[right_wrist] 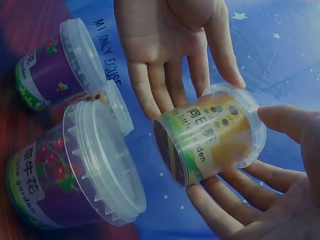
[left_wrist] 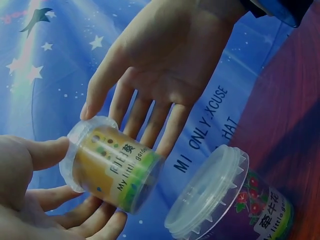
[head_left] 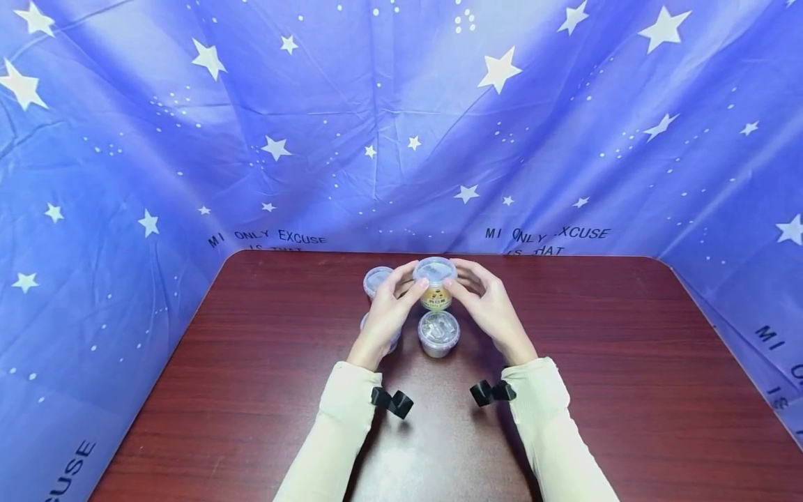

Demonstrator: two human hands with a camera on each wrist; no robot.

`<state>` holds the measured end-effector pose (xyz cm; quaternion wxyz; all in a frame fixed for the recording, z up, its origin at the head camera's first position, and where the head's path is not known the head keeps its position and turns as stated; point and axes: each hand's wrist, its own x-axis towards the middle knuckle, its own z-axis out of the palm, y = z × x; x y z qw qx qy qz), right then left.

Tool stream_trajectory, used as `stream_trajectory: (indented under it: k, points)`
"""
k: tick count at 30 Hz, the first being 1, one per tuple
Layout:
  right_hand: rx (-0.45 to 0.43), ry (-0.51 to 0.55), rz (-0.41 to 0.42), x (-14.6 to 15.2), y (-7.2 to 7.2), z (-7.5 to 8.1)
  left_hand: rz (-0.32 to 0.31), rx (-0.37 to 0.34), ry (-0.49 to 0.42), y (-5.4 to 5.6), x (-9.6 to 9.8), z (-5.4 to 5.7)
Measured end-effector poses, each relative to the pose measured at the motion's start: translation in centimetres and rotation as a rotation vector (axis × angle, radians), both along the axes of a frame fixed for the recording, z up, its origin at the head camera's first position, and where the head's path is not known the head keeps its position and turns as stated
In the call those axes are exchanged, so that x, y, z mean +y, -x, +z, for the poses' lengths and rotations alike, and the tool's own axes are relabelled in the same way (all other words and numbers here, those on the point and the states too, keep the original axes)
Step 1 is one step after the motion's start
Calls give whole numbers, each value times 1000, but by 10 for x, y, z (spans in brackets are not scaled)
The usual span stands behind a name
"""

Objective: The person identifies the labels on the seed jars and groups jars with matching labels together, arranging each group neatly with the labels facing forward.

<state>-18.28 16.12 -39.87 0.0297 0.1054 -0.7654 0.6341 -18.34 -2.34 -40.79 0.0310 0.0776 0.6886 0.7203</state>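
Both hands hold a small clear plastic cup (head_left: 436, 298) with a clear lid and a yellow-and-green "My little garden" label. My left hand (head_left: 387, 312) grips it from the left and my right hand (head_left: 491, 305) from the right, thumbs at the lid rim. In the right wrist view the cup (right_wrist: 205, 137) is tilted, its dark underside showing, with fingers spread around its side. Directly in front of it on the table stands a lidded cup with a purple label (left_wrist: 267, 205). Two more lidded cups stand by my left hand, the nearer one mostly hidden.
The dark red wooden table (head_left: 251, 390) has its back edge just beyond the cups. A blue star-printed cloth (head_left: 376, 139) hangs behind and at both sides. The far left cup (head_left: 378, 279) stands near that back edge. Black wrist mounts (head_left: 393, 402) jut inward from the sleeves.
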Motion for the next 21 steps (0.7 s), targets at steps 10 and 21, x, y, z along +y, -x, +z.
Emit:
stream_trajectory:
  k: [10,21]
  points:
    - [-29,10,1,1,11,-11,33,-73,-86,7,7,-6]
    - [-56,6,4,0,22,-23,61,-106,-74,15,13,-13]
